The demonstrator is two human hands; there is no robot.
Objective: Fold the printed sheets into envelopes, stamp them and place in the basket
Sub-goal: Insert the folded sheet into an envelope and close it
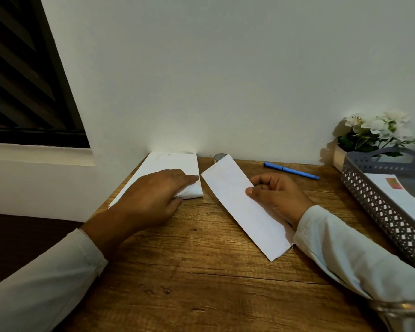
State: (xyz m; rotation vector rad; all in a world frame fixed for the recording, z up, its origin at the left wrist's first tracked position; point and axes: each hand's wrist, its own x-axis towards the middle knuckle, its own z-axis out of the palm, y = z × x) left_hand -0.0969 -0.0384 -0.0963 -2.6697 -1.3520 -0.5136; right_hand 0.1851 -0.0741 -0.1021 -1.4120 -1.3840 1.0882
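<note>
Pinched only by one long edge in the right hand [276,197], the folded sheet [233,195] at centre may slip or unfold, while at 11 o'clock the left hand [151,197], fingers flat on the stack [168,164], may drag several sheets askew.

Left arm in from near left, left sleeve [46,279] down to wrist. Left grip [153,197] palm down, fingers [187,177] straight & together, pointing right, lying flat on paper stack [163,164]. Right arm in from near right, right sleeve [350,250] to wrist. Right grip [276,195] w/ fingers curled, thumb on top, pinching folded sheet [240,207] at its right edge.
</note>
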